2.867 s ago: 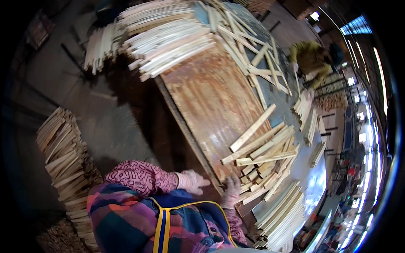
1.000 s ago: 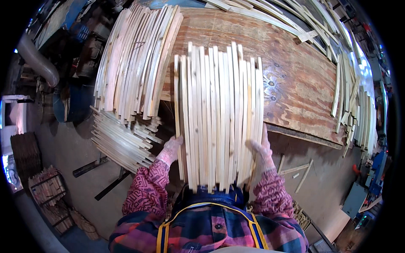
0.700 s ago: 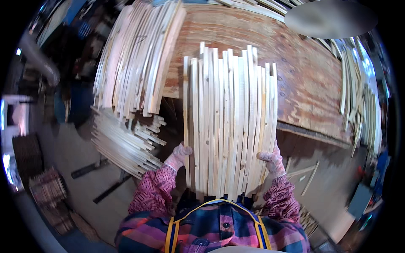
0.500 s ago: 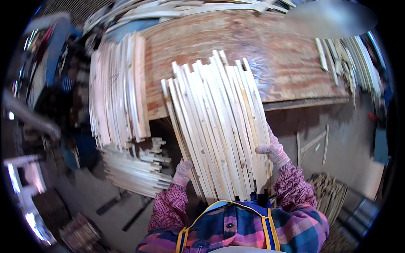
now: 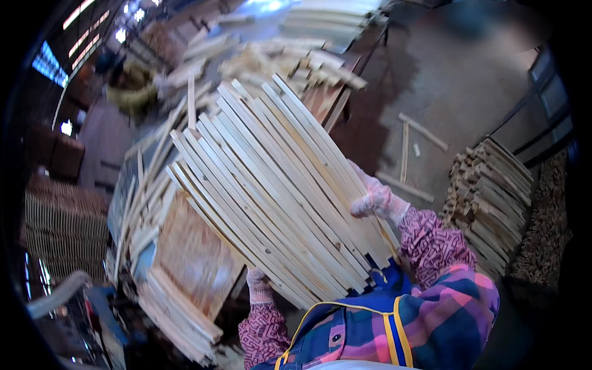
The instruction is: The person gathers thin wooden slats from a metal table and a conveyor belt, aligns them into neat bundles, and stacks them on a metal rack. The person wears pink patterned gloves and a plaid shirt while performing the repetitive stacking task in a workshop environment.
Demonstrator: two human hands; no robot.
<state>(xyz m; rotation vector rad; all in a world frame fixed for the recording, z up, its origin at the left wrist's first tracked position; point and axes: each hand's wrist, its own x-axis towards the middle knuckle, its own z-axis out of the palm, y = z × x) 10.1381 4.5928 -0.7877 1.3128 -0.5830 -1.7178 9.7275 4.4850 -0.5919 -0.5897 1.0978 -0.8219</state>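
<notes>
A wide bundle of pale wooden strips (image 5: 265, 185) lies side by side in front of my body, its near ends against my blue apron (image 5: 385, 282). My left hand (image 5: 259, 285), in a light knit glove, grips the bundle's left edge near its lower end. On the opposite edge my right hand (image 5: 376, 196), gloved likewise, clasps the outermost strips with its thumb on top. The fingers of both hands are partly hidden under the wood. The far ends of the strips are uneven.
Beyond the bundle's left edge is a plywood tabletop (image 5: 196, 250) with a stack of strips (image 5: 176, 314). A heap of short wood pieces (image 5: 283, 65) lies at the far side. Stacked sticks (image 5: 487, 200) stand at right, near loose strips (image 5: 404, 151) on the floor. Another person (image 5: 131, 89) is far left.
I have turned to the right with the bundle still between my hands. The plywood table has shifted to the lower left of the view, and the bundle now slants toward the upper left.
</notes>
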